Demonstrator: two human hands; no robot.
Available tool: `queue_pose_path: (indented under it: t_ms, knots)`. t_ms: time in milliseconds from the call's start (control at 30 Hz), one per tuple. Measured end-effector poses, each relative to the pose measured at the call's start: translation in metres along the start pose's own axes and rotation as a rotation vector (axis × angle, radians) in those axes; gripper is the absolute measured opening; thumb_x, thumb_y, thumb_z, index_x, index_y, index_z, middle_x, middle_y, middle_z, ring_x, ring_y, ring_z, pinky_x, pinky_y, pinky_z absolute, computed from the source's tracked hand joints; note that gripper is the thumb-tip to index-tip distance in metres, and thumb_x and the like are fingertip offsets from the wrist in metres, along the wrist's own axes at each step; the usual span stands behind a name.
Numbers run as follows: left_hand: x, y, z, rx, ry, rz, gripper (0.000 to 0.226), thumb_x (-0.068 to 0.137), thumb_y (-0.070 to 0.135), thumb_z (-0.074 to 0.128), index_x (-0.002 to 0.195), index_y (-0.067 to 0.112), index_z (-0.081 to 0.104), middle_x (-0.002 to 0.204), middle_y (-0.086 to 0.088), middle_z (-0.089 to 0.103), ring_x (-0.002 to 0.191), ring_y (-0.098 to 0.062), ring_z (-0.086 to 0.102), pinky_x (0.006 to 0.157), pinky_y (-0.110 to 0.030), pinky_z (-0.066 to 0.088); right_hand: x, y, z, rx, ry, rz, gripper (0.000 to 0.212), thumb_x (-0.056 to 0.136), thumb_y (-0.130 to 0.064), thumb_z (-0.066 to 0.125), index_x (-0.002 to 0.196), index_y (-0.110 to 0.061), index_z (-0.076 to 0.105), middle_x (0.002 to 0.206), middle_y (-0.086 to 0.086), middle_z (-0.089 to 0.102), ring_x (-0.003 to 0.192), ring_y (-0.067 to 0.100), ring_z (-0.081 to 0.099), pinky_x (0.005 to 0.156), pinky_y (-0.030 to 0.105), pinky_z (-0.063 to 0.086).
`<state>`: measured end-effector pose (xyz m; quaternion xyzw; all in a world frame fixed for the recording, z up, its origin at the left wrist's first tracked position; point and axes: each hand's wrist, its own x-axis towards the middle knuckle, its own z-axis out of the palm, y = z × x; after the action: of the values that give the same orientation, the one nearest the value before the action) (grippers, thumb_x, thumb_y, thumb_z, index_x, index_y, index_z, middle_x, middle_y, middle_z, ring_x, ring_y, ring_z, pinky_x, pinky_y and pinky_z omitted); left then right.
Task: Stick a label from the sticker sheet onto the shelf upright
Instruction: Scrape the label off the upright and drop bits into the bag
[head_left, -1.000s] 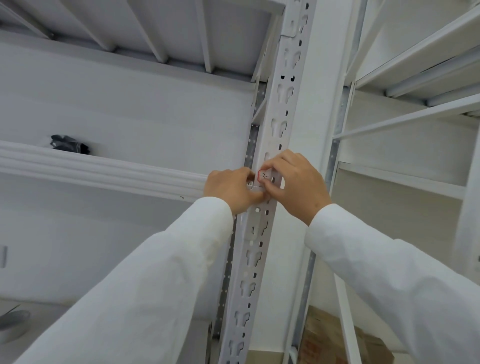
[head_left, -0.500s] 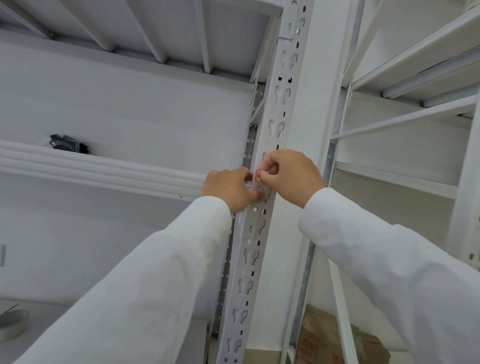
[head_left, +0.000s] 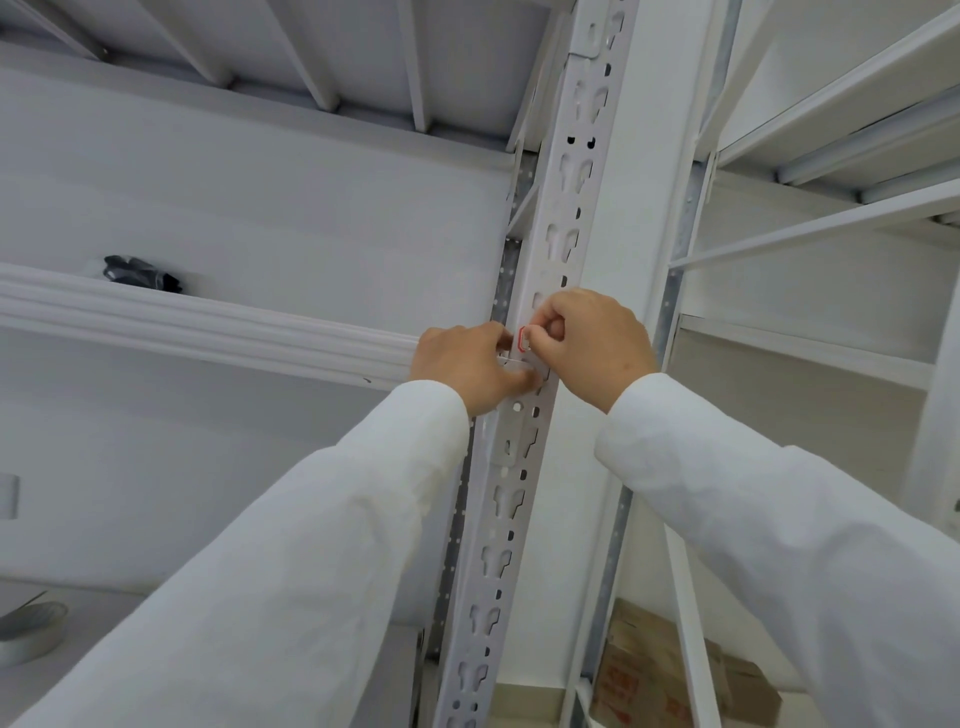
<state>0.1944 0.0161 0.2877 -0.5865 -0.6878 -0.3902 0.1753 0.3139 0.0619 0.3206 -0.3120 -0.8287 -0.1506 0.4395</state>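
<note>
Since before, right hand (head_left: 592, 345) curled tighter, pinching label (head_left: 523, 338) against upright (head_left: 563, 218).

Storeroom or stockroom, by the looks. White boltless metal racking: slotted shelf upright (head_left: 558, 218), ribbed shelf underside (head_left: 322, 47) overhead, second rack bay (head_left: 831, 171) at right. Printed cardboard carton (head_left: 670, 675) low between racks, tape roll (head_left: 31, 631) at lower shelf's left edge. Plain white walls.

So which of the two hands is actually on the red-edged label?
The right hand: its fingertips pinch the label against the shelf upright. The left hand sits lower, holding a white sheet.
</note>
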Motion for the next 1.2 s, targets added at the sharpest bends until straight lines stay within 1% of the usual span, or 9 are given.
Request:
queue_pose_path:
  t_ms: [133,233,333,600,767,833,967,1033,1200]
  knots:
    - [0.002,-0.002,0.002,-0.003,-0.003,0.006,0.047,0.079,0.055,0.055,0.115,0.025,0.056,0.116,0.002,0.066,0.110,-0.020,0.056,0.093,-0.029,0.033,0.001,0.002,0.000,-0.056,-0.023,-0.086,0.012,0.084,-0.026,0.054,0.078,-0.018,0.060,0.068,-0.010,0.049,0.068,0.014,0.047,0.065,0.028,0.035]
    - [0.003,-0.004,0.004,0.001,0.002,0.007,0.050,0.077,0.058,0.056,0.115,0.026,0.056,0.115,0.002,0.066,0.110,-0.020,0.055,0.092,-0.028,0.032,-0.003,0.012,0.001,0.191,0.017,-0.046,0.010,0.081,-0.025,0.058,0.072,-0.022,0.058,0.062,-0.011,0.049,0.062,0.009,0.046,0.063,0.030,0.039]
    - [0.003,-0.002,0.004,0.017,0.002,0.013,0.053,0.076,0.060,0.056,0.116,0.025,0.056,0.116,0.003,0.066,0.110,-0.019,0.056,0.092,-0.028,0.031,-0.004,0.017,-0.003,0.314,0.061,-0.005,0.007,0.082,-0.023,0.059,0.075,-0.022,0.061,0.073,-0.006,0.060,0.067,0.012,0.052,0.068,0.032,0.047]
    - [0.002,-0.002,0.002,0.031,0.012,0.021,0.047,0.079,0.055,0.054,0.114,0.024,0.056,0.111,0.001,0.067,0.107,-0.020,0.058,0.089,-0.029,0.032,-0.002,0.004,0.002,0.089,-0.009,-0.031,0.005,0.081,-0.025,0.061,0.079,-0.023,0.065,0.068,-0.012,0.049,0.072,0.010,0.049,0.065,0.026,0.037]
    - [0.002,-0.002,0.003,0.036,0.018,0.031,0.047,0.080,0.055,0.053,0.115,0.024,0.056,0.110,0.001,0.067,0.106,-0.020,0.058,0.091,-0.030,0.033,-0.002,0.001,-0.001,-0.032,-0.056,-0.103,0.016,0.086,-0.022,0.052,0.070,-0.028,0.055,0.060,-0.015,0.046,0.067,0.010,0.047,0.078,0.031,0.040]
    - [0.002,-0.003,0.004,0.041,0.016,0.029,0.048,0.079,0.057,0.053,0.114,0.024,0.056,0.108,0.000,0.068,0.105,-0.021,0.057,0.091,-0.031,0.033,-0.004,0.006,-0.003,0.120,-0.040,-0.098,0.022,0.085,-0.021,0.054,0.066,-0.032,0.051,0.060,-0.014,0.051,0.062,0.006,0.048,0.075,0.028,0.039]
    - [0.001,-0.002,0.004,0.050,0.015,0.023,0.051,0.078,0.060,0.054,0.115,0.024,0.055,0.111,0.001,0.067,0.107,-0.021,0.057,0.091,-0.031,0.033,-0.001,0.011,-0.014,0.501,0.022,0.021,0.012,0.086,-0.018,0.059,0.076,-0.023,0.062,0.070,-0.007,0.059,0.060,0.000,0.049,0.062,0.011,0.042]
    - [0.001,-0.001,0.003,0.054,0.024,0.025,0.050,0.078,0.059,0.054,0.115,0.024,0.056,0.111,0.002,0.067,0.106,-0.021,0.057,0.091,-0.031,0.033,0.002,0.012,-0.016,0.526,-0.007,0.044,0.010,0.086,-0.018,0.060,0.078,-0.020,0.066,0.068,-0.010,0.058,0.057,-0.004,0.048,0.059,0.007,0.040]
    - [0.002,-0.002,0.001,0.061,-0.004,0.020,0.050,0.080,0.058,0.053,0.118,0.025,0.055,0.115,0.001,0.065,0.110,-0.021,0.055,0.094,-0.031,0.033,-0.001,0.015,-0.006,0.501,-0.079,0.059,0.010,0.086,-0.019,0.061,0.077,-0.021,0.066,0.066,-0.006,0.058,0.058,0.004,0.047,0.061,0.015,0.041]
